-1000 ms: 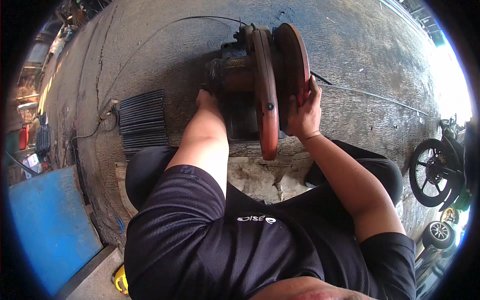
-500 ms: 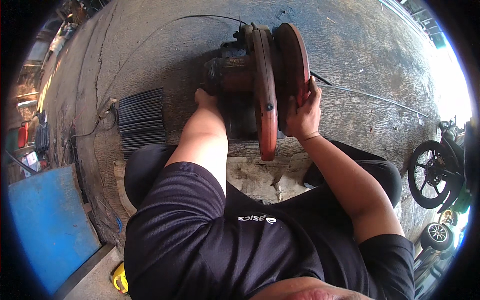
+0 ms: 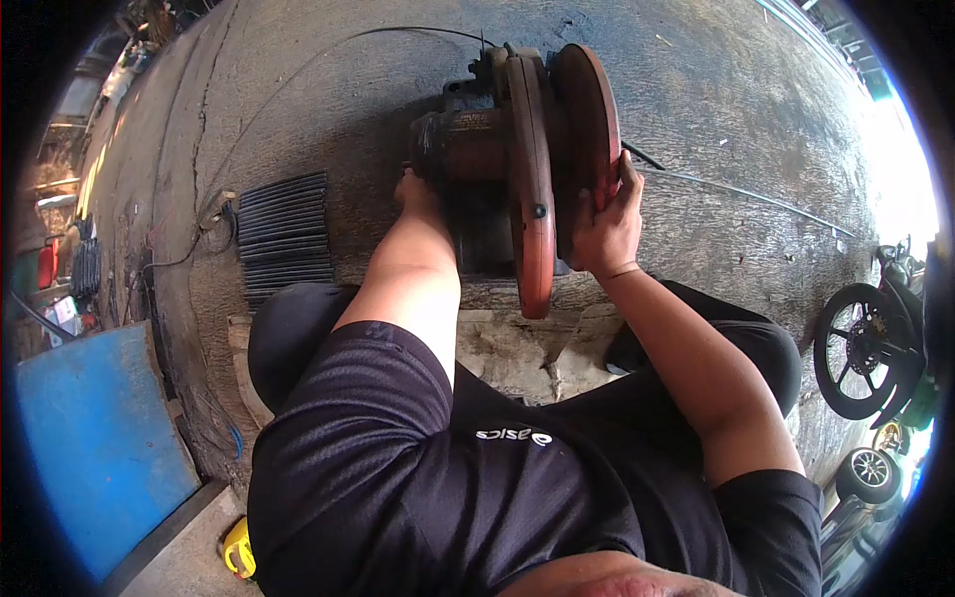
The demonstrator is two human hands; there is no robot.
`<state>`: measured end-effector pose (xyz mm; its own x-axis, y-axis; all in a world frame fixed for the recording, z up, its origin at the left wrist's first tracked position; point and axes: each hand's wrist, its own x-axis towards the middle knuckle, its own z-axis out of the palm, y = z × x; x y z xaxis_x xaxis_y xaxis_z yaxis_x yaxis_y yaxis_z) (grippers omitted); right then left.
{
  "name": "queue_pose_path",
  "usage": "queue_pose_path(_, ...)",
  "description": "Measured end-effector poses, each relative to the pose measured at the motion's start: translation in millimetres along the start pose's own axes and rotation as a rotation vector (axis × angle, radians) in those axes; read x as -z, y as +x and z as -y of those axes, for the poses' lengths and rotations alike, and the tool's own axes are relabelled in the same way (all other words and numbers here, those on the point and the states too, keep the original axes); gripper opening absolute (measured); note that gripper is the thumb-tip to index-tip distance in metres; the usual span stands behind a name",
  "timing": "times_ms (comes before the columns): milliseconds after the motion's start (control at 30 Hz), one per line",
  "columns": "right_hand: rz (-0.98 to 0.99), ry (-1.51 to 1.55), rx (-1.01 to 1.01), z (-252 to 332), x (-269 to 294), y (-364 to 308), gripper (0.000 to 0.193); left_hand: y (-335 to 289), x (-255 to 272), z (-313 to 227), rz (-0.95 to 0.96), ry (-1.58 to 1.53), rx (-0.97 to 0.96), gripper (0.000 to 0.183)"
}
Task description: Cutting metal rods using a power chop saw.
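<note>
A worn cut-off saw (image 3: 466,149) stands on the ground in front of my crossed legs, its long dark-red handle (image 3: 531,189) curving toward me. On its right side is a round red wheel guard (image 3: 595,114). My right hand (image 3: 609,229) is closed on the lower edge of that guard, thumb on one side and fingers along the other. Beneath the left end of the motor, my left hand (image 3: 414,193) is closed close against the machine; what its fingers hold is hidden by the motor and the shadow.
Several dark rods (image 3: 285,239) lie in a row left of the saw. A thin rod (image 3: 756,197) runs off to the right, and a cable (image 3: 298,78) loops at the far left. A blue panel (image 3: 104,438) stands near left; a motorcycle wheel (image 3: 858,348) is at right.
The left hand has shifted very slightly to the right under the motor. My right hand keeps its hold on the wheel guard, and the saw stays in place.
</note>
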<state>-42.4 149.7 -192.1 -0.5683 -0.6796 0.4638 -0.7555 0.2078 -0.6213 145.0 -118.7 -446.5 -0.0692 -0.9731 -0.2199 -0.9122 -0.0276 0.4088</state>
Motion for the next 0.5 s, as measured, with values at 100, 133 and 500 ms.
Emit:
queue_pose_path(100, -0.007, 0.002, 0.015, -1, 0, 0, 0.067, -6, 0, -2, -0.075, -0.235, 0.087, 0.035)
queue_pose_path(133, -0.010, 0.005, 0.020, -1, 0, 0, 0.067, -7, 0, -2, -0.101, -0.317, 0.114, 0.035)
queue_pose_path(500, -0.011, 0.025, -0.026, 0, -1, -1, 0.066, 3, -13, -9, -0.309, -0.901, 0.301, 0.032)
